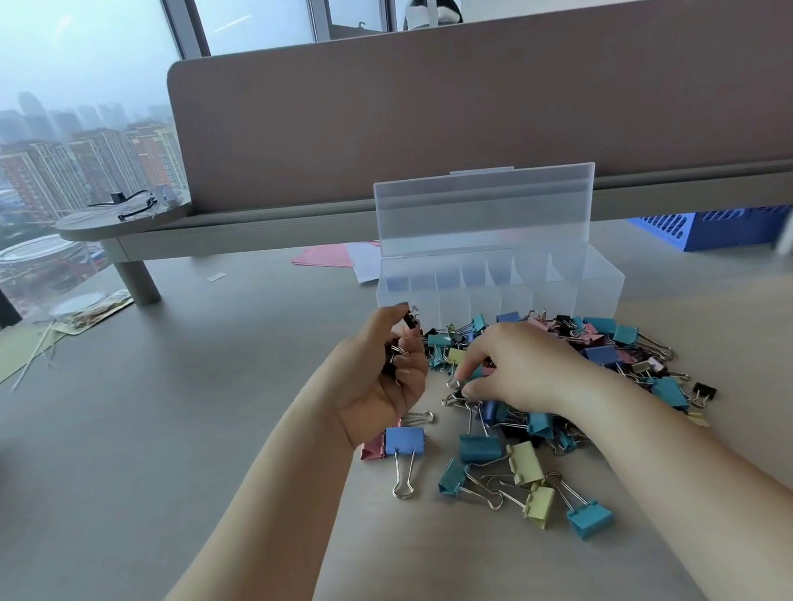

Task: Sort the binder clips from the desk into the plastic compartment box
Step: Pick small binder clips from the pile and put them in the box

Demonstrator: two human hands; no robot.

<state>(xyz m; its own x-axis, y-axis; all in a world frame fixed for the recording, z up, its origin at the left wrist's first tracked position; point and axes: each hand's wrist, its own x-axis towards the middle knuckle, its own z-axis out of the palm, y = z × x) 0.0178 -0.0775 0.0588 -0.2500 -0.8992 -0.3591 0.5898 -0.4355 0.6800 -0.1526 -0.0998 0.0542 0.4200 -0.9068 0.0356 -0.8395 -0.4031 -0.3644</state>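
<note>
A clear plastic compartment box (596, 286) stands open on the desk, lid upright, its compartments looking empty. In front of it lies a pile of binder clips (535, 456) in teal, blue, yellow, pink and black. My left hand (379, 389) hovers at the pile's left edge, curled around several small black clips (408, 321). My right hand (522, 365) rests palm down on the pile, thumb and forefinger pinching a small black clip (457, 395) that still lies among the others. A large blue clip (404, 440) sits just below my left wrist.
A grey desk divider (463, 109) with a shelf runs behind the box. Pink and white papers (332, 258) lie to the box's left, a blue perforated bin (717, 228) to its right. A jar and papers (81, 311) sit far left by the window.
</note>
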